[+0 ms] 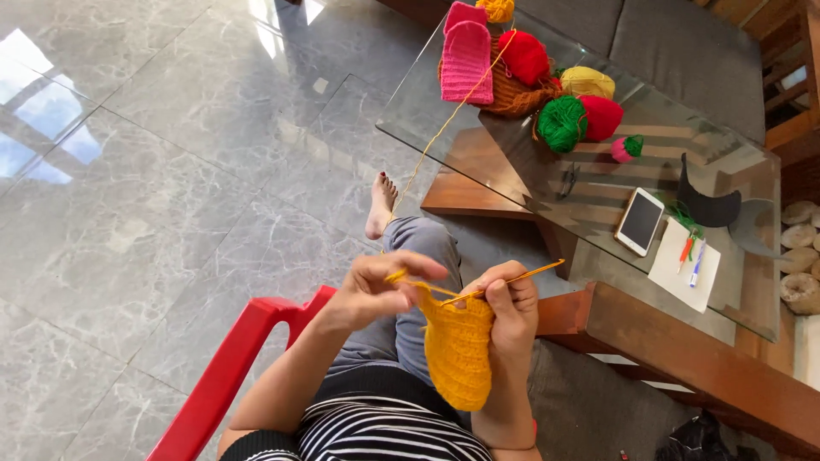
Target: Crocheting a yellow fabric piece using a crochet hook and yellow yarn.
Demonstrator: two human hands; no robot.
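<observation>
— Holding what? Both hands are closed on something.
— Left hand [371, 294] pinches yellow yarn [444, 128]; right hand [511, 306] grips the crochet hook [512, 280] and yellow knitted piece [459, 346], over the lap.
— And beyond?
— Toward one o'clock, a glass bench [427, 119] carries yarn balls [561, 123], a phone [640, 221].

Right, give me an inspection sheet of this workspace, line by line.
Surface: glass table, wooden base beneath.
Job's things: yellow crochet piece, hook, yellow strand running to the table.
Clutter: yarn balls, pink knit, phone, paper with pens, scissors.
Grippers: left hand pinches yarn; right hand holds hook and piece.
Cables: nothing seen.
Surroundings: marble floor, red chair, grey sofa.
</observation>
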